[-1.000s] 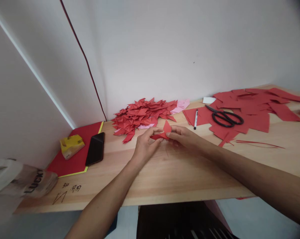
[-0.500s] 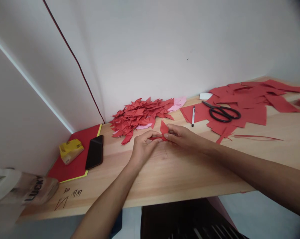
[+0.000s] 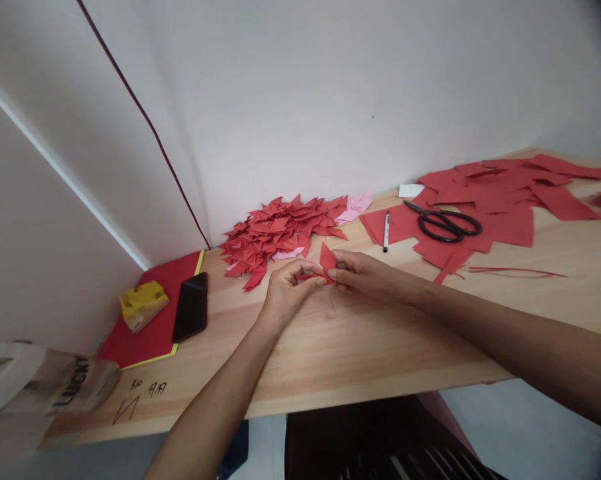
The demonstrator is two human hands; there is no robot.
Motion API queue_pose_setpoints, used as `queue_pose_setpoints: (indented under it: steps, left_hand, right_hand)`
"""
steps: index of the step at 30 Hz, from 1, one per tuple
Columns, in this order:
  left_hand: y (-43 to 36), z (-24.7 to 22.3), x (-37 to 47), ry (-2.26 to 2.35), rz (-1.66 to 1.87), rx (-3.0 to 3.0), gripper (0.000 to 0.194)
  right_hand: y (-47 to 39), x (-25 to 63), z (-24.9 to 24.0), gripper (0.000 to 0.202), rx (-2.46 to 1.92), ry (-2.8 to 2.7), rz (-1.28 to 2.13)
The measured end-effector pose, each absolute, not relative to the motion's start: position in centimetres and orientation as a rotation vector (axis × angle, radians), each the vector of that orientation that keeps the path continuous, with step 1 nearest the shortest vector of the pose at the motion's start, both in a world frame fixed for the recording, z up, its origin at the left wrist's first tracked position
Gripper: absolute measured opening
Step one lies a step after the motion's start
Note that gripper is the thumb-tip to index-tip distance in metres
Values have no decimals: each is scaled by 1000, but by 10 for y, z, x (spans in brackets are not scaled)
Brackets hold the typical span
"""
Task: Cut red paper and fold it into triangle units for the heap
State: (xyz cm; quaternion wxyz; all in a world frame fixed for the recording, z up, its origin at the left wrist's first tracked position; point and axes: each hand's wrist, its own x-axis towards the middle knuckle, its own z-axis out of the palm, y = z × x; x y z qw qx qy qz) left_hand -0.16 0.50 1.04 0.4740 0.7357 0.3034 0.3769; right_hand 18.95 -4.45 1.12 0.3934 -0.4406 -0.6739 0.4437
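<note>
Between my two hands is a small folded piece of red paper, with one pointed flap standing up. My left hand pinches its left side between thumb and fingertips. On the other side, my right hand grips the paper with thumb and bent fingers. Part of the fold is hidden behind the fingertips. Just beyond my hands lies a heap of folded red paper pieces, with a few pink ones among and beside them.
Black-handled scissors rest on loose red paper sheets at right, near a marker and thin red strips. At left are a phone, a yellow packet on a red folder, and a plastic bottle.
Both hands stay in nearly the same place on the red paper. The view has shifted very slightly; nothing was put down or picked up.
</note>
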Motion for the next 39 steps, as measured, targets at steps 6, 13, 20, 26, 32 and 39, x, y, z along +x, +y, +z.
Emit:
queue_pose_setpoints:
  steps: [6,13,20,26,32,39]
  left_hand:
    - [4,13,-6,678,815,1686,20]
    - [7,12,-5,717,837,1732,17]
    - [8,3,2,768,848,1679,19]
    - [7,4,3,798,857,1586,24]
    - [5,7,2,817,890,1584,27]
    - [5,7,5,861,948,1586,28]
  right_hand:
    - [-47,188,19,21,-1092,-1698,1185]
    - [-45,186,14,19,-1158,-1737,1125]
    - [-45,182,3,22,-1290,-1745,800]
    - [-45,180,3,23,-1252,-1657,1018]
    - [-43,181,1,25,-1213,-1565,1188]
    - [-44,180,6,26,-1217,-1630,1093]
